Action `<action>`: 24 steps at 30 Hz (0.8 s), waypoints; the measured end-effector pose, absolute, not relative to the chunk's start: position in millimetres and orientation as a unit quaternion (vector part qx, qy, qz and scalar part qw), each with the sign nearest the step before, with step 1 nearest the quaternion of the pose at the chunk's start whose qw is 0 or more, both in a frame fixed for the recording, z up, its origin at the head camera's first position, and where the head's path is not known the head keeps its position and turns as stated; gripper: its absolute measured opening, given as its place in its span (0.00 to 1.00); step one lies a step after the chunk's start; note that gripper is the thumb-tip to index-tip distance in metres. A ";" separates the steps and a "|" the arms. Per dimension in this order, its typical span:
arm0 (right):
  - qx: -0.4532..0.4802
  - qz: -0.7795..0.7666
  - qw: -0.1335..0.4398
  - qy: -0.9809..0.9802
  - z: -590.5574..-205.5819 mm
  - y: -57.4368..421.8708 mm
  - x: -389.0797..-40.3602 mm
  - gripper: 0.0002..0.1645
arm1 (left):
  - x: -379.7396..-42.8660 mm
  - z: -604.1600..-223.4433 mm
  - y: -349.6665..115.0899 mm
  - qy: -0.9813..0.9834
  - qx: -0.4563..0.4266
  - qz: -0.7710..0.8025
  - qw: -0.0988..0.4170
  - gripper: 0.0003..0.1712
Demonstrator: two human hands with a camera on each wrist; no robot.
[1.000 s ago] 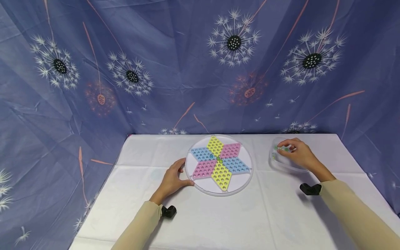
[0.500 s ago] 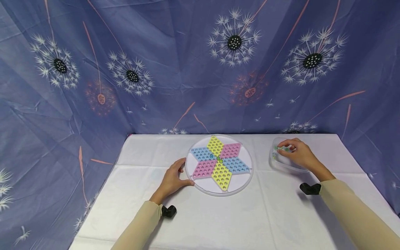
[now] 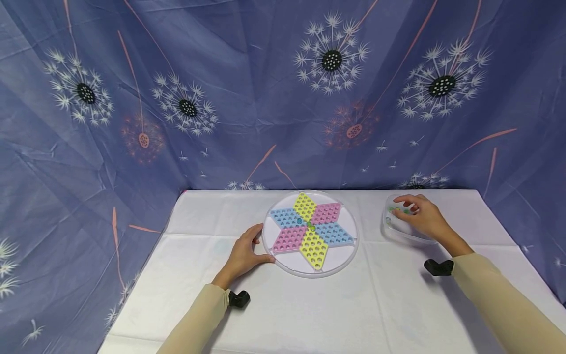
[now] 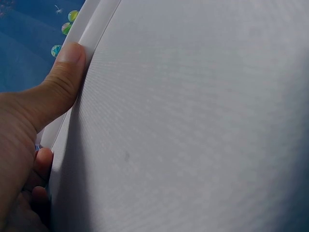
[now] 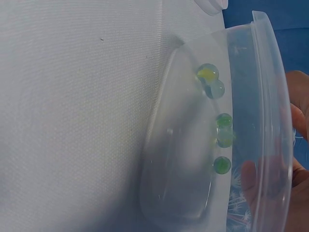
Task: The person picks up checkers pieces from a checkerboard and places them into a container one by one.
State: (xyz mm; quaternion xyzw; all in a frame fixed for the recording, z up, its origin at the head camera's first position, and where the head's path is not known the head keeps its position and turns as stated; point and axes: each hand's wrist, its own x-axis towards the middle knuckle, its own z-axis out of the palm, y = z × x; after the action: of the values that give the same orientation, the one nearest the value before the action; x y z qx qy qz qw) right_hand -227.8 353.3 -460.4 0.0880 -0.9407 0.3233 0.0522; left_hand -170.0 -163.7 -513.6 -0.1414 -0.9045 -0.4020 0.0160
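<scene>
A round white Chinese checkers board (image 3: 274, 216) with a star of yellow, pink and blue points lies on the table. Near its centre sit a blue marble (image 3: 299, 221) and two green ones, the lower being a green marble (image 3: 313, 228). My left hand (image 3: 242, 253) holds the board's left rim, its thumb (image 4: 70, 72) on the edge and its fingers curved against the side. Over a clear plastic box (image 3: 409, 238), my right hand (image 3: 420, 216) reaches in with thumb and index finger apart. Several glass marbles (image 5: 222, 165) lie inside, seen through its wall.
A white cloth (image 3: 327, 314) covers the table. Behind it hangs a blue curtain (image 3: 247, 108) with dandelion prints, which also runs along both sides. Each wrist wears a black camera, such as the right wrist camera (image 3: 439, 268).
My right thumb and index finger, earlier close together around what looks like a marble, have spread apart inside the box. The left hand and the board have stayed still.
</scene>
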 end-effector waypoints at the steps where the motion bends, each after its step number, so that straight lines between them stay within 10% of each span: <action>1: 0.089 0.323 0.053 -0.941 -459.9 353.2 -227.5 0.25 | -170.1 -513.8 -163.8 -0.904 -0.141 -0.403 0.016 0.62; 24: 0.133 0.371 0.054 -0.918 -439.1 330.4 -223.9 0.30 | -169.8 -511.7 -163.5 -0.903 -0.143 -0.404 0.015 0.62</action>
State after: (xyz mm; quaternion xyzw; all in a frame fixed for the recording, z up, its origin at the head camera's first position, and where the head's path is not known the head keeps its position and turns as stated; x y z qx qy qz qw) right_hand -223.9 330.4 -439.1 0.1328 -0.9176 0.3707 0.0541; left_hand -169.8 -163.5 -511.7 -0.1430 -0.9033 -0.4043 0.0145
